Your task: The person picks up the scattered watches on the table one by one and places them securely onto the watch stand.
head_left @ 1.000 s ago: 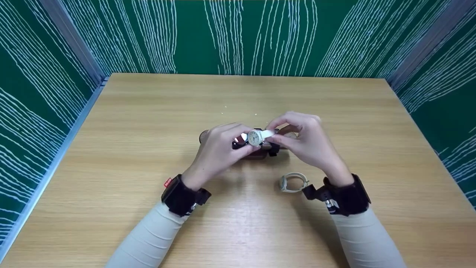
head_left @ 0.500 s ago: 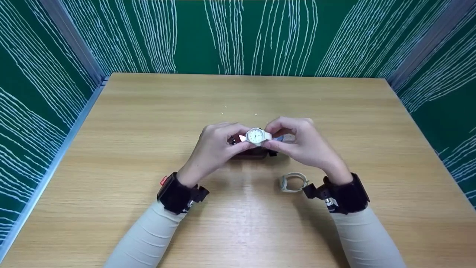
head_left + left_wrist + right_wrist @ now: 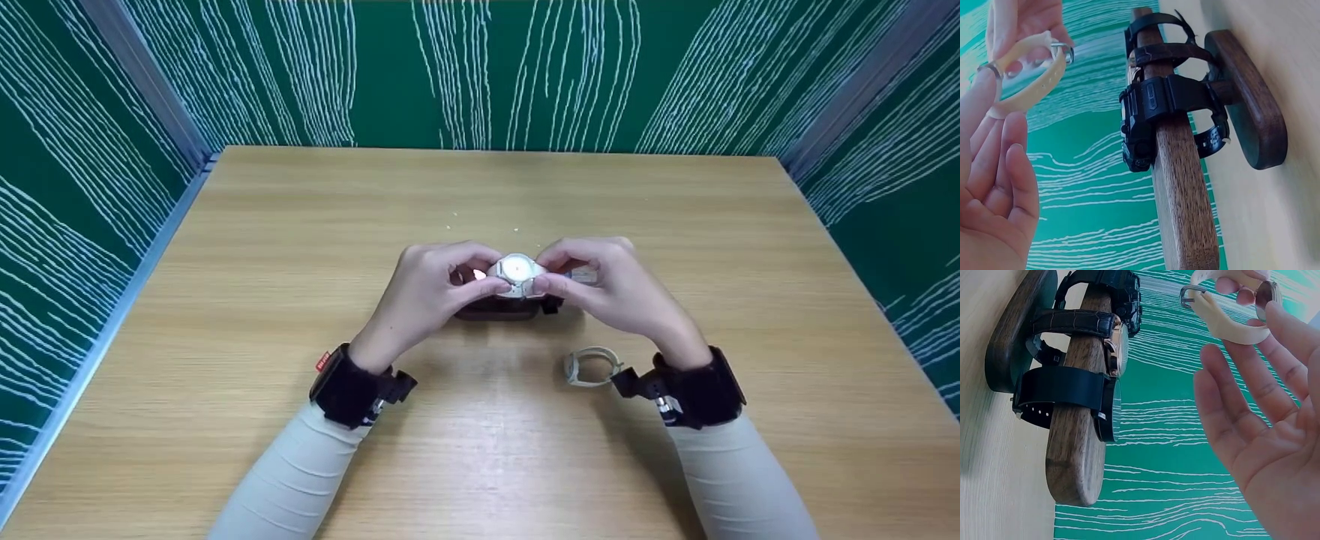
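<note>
In the head view, a white watch (image 3: 516,268) is held face up between both hands above the dark base of a watch stand (image 3: 495,310). My left hand (image 3: 431,285) pinches its left side, and my right hand (image 3: 607,281) pinches its right side. Its cream strap (image 3: 1039,91) is buckled into a loop, as the left wrist view shows. Beside the hands, the stand's wooden bar (image 3: 1074,455) carries a black digital watch (image 3: 1140,115), a brown leather-strapped watch (image 3: 1072,322) and a watch with a plain black strap (image 3: 1061,387). The hands hide most of the bar in the head view.
A second pale-strapped watch (image 3: 572,369) lies on its side on the wooden table (image 3: 300,225), near the right wrist. Small white specks lie beyond the stand. Green walls with white lines (image 3: 390,75) enclose the table at the back and sides.
The watch has turned so its dial faces up and its strap loop shows below. My left hand has shifted slightly left, while my right hand has closed in on the watch's right side.
</note>
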Demonstrator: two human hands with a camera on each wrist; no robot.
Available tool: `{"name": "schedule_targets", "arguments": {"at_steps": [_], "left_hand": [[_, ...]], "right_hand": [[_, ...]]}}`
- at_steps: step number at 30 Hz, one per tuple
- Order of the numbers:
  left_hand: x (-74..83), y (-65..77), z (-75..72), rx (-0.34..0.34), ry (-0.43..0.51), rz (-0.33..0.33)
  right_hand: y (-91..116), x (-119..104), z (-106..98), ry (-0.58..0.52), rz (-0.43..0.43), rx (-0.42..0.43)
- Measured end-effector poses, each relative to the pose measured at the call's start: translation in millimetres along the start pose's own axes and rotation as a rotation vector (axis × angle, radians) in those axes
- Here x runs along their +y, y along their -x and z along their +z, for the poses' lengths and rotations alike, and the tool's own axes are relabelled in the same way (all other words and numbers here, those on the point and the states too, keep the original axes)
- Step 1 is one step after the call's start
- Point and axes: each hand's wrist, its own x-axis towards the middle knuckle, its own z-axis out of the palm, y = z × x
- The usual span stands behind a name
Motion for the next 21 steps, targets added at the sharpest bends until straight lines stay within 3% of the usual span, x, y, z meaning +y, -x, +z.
{"name": "schedule_targets", "arguments": {"at_steps": [8,21], "left_hand": [[-1.1,0.5,-0.8,-0.009,0.013,-0.015],[-1.1,-0.2,-1.9,-0.008,-0.035,-0.016]], "right_hand": [[-0.5,0.4,0.3,0.037,0.014,-0.044],[0.0,2.4,-1.5,0.032,0.011,-0.017]]}}
